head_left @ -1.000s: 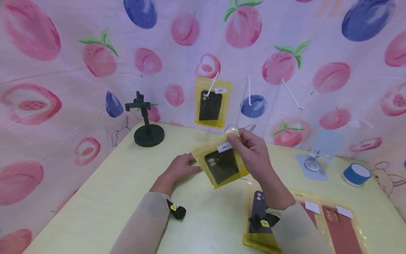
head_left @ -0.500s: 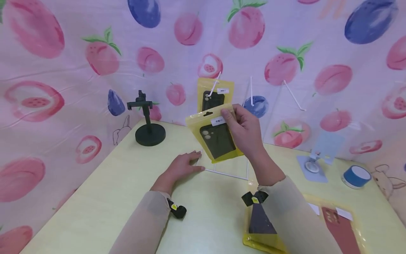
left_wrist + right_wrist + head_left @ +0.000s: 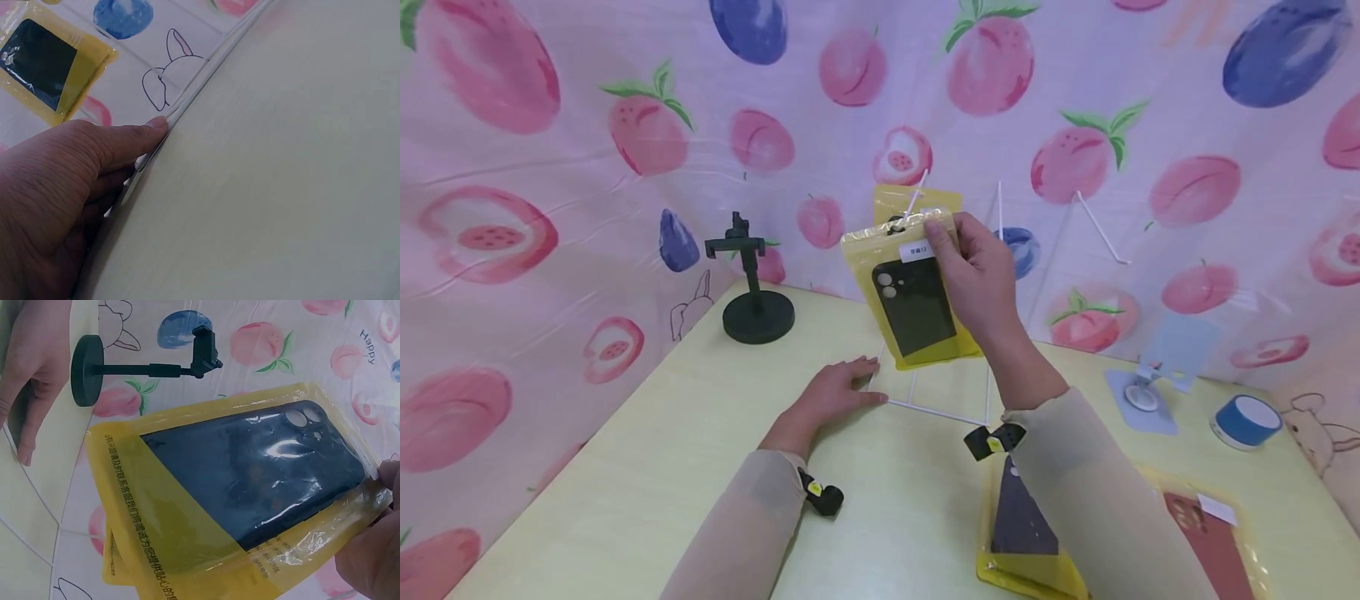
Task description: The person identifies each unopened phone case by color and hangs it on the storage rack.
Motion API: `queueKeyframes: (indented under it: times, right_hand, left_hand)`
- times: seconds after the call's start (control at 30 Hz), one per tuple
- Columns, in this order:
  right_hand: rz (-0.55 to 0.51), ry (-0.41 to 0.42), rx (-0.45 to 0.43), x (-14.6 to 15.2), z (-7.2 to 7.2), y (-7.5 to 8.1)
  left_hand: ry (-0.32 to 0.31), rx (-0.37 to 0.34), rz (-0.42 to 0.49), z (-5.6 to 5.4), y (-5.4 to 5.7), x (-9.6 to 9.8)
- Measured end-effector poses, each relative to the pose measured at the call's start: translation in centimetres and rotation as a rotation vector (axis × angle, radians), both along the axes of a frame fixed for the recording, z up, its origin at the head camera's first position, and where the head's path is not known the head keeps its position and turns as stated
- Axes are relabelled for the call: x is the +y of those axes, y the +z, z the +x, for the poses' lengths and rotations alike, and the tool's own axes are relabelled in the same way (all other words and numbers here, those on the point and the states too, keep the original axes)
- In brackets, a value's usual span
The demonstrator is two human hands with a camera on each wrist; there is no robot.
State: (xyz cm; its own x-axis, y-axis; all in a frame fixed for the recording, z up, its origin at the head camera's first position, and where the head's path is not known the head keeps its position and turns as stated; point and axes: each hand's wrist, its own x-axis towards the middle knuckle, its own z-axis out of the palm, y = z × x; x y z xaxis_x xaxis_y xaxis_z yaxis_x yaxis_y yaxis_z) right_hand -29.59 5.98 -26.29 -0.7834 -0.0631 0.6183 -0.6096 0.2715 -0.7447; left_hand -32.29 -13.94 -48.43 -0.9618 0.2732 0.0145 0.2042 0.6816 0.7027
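Note:
My right hand (image 3: 981, 271) pinches the top right corner of a yellow-edged clear zip bag holding a dark phone case (image 3: 915, 308), with a white label near its top. The bag is raised in front of a white wire rack; its top edge overlaps the tip of the left hook (image 3: 916, 193) in the head view. Behind it, a similar bag (image 3: 891, 198) hangs on that hook, mostly hidden. My left hand (image 3: 827, 396) rests at the left corner of the rack's base (image 3: 936, 411), thumb and fingers extended along the wire, as the left wrist view (image 3: 164, 122) also shows.
Two more rack hooks stick out to the right, the far one (image 3: 1101, 227) bare. Packaged phone cases (image 3: 1210, 542) lie at the front right. A black phone stand (image 3: 758, 317) stands back left; a pale blue stand (image 3: 1142, 400) and a blue round object (image 3: 1246, 421) sit right.
My right hand has lifted the bagged phone case from low over the table up to the left hook, turning it more upright. The left hand stays at the rack's base.

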Motion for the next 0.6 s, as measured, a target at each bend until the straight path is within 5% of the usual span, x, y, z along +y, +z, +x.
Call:
queueKeyframes:
  times: [0.6]
  right_hand:
    - [-0.010, -0.110, -0.095, -1.03, -1.08, -0.30]
  left_hand:
    - [-0.008, 0.013, -0.021, 0.07, 0.16, 0.00]
